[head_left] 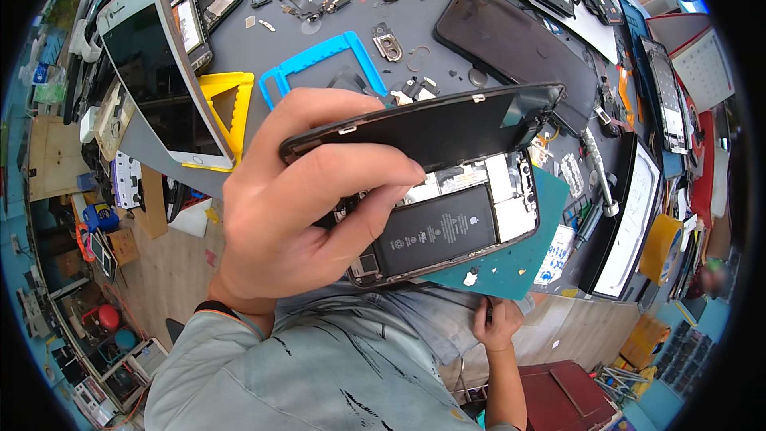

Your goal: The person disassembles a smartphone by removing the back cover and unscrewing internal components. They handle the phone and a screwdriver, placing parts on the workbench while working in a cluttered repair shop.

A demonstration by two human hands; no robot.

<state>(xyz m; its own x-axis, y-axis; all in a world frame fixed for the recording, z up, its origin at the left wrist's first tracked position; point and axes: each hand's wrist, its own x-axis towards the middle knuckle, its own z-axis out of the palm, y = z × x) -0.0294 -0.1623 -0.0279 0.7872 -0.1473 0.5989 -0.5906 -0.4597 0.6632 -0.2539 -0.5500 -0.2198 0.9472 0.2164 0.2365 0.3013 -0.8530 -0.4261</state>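
Note:
My left hand (295,207) grips the edge of a phone's black screen panel (447,132), fingers behind it and thumb in front. The panel is tilted up from the open phone body (519,219), whose large black battery (439,227) and silver shields are exposed. Part of the body's left end is hidden by my hand. Under the phone's right side lies a green mat (511,259). Lower down, beside the mat's near edge, my right hand (499,323) is closed around something small and dark that I cannot make out.
A white phone (155,72) leans on a yellow stand (227,112) at left. Beyond the panel are a blue frame stand (323,60), small loose parts (415,89) and a dark phone housing (515,44). A white-and-black tray (630,219) stands at right.

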